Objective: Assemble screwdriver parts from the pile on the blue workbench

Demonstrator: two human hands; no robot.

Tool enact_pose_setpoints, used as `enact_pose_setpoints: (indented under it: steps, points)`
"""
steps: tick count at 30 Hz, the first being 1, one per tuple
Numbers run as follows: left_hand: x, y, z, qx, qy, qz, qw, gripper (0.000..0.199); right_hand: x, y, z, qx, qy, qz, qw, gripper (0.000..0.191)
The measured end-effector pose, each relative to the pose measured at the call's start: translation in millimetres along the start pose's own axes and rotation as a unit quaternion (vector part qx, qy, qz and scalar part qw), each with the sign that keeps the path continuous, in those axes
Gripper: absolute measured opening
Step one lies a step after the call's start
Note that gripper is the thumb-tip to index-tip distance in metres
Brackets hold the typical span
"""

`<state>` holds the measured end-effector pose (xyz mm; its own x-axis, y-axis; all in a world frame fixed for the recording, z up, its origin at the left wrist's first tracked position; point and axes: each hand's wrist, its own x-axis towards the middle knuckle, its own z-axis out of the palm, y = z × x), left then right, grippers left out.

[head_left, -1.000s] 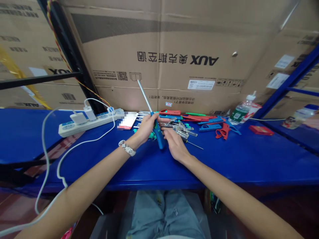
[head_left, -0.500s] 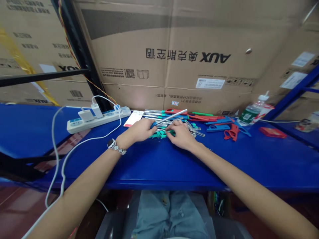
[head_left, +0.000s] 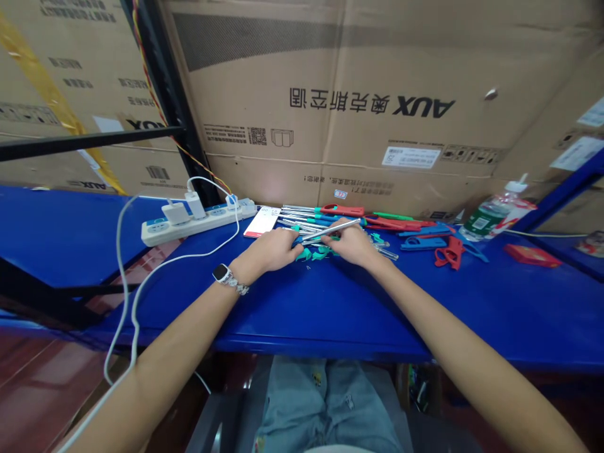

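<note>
Both hands on the screwdriver, just right of the power strip: left hand closed around its handle end, right hand gripping the shaft. Pile of tools behind it looks unsorted.

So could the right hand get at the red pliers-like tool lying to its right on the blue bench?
Probably yes. The right hand rests among the screwdrivers, and the red tool lies to its right on the bench with only bare blue surface between them.
</note>
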<state>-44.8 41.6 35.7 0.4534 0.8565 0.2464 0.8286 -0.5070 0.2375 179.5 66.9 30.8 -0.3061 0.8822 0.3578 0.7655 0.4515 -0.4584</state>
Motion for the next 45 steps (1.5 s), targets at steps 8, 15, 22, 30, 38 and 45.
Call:
enact_pose_setpoints:
  steps: [8,15,22,30,38,45]
  points:
    - [-1.8,8.6,10.2,0.024,0.004,0.048,0.999,0.03,-33.7,37.1,-27.0,0.368,0.03,0.082,0.926,0.027]
    - [-1.8,13.9,8.0,0.077,-0.036,0.05,0.995,0.035,-36.3,40.9,-32.1,0.458,0.028,0.078,0.885,0.048]
    - [-0.5,4.6,4.9,0.076,-0.048,0.022,0.996,0.034,-35.8,49.8,-42.0,0.452,0.032,0.083,0.888,0.041]
    - [-1.0,2.5,8.6,0.054,-0.042,0.045,0.997,0.032,-32.1,51.5,-37.2,0.501,0.061,0.083,0.859,0.048]
    - [-2.7,14.9,6.1,0.099,-0.062,0.039,0.992,0.037,-34.0,45.9,-31.8,0.525,0.043,0.062,0.848,0.045]
    - [-3.2,18.2,2.7,0.095,-0.059,0.04,0.993,0.037,-33.0,45.3,-29.3,0.546,0.041,0.069,0.834,0.046]
